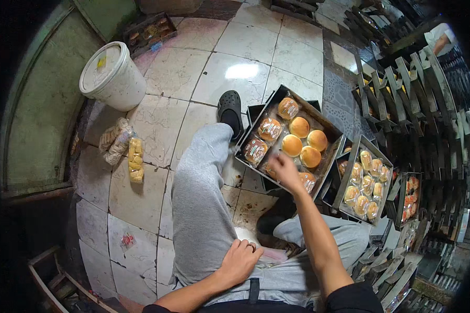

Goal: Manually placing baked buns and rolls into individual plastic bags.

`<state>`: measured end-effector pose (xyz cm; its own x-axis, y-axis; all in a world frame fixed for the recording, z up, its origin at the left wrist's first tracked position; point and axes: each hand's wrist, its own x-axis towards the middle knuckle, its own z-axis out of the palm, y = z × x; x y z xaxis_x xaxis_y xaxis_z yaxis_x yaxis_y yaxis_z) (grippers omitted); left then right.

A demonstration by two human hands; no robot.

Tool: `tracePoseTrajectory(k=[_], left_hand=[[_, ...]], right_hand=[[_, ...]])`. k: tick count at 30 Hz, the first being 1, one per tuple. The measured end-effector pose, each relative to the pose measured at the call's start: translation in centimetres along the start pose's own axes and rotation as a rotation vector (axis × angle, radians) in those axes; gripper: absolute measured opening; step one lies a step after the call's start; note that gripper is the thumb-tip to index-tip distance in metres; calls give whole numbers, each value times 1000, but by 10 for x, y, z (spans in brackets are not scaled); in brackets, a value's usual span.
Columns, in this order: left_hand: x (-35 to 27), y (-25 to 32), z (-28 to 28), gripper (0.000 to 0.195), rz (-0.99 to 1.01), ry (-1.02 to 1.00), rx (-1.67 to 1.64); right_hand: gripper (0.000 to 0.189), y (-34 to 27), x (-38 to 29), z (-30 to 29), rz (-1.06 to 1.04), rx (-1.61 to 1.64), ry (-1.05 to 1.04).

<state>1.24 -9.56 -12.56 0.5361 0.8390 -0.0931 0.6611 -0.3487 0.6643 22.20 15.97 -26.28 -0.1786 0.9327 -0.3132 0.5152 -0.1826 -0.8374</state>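
A metal tray (335,150) of round buns stands before me, tilted to the view. Several unwrapped golden buns (291,145) lie in its middle and right part. Along its left side are buns in clear printed wrappers (270,129). My right hand (285,171) reaches over the tray's near side, blurred, next to a partly hidden bun. Whether its fingers grip anything is not clear. Another wrapped bun (307,181) lies beside the wrist. My left hand (241,260), with a ring, rests palm down on my lap, its fingertips beside pinkish clear plastic (275,255).
Right of the tray is another tray of small wrapped buns (363,178), then a tray with red-topped items (411,197). Stacked trays (411,90) line the right side; a person's arm (440,44) shows beyond. A lidded white bucket (115,78) and bagged bread (136,160) stand left.
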Motion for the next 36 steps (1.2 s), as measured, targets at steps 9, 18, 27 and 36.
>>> tracePoseTrajectory(k=[9,18,27,36], left_hand=[[-25,-11,0,16,-20,49,-9],[-14,11,-17,60,128,90,67],[83,28,-107,30,290,-75,287],[76,67,-112,87,589,46,12]], right_hand=[[37,-97,-278,12,-344,-219,-352],[21,-78,-313,24,-484,-259,38],[34,-159,-315,-62,-462,-172,85],[113,-98,-248,-8,-742,-115,266]])
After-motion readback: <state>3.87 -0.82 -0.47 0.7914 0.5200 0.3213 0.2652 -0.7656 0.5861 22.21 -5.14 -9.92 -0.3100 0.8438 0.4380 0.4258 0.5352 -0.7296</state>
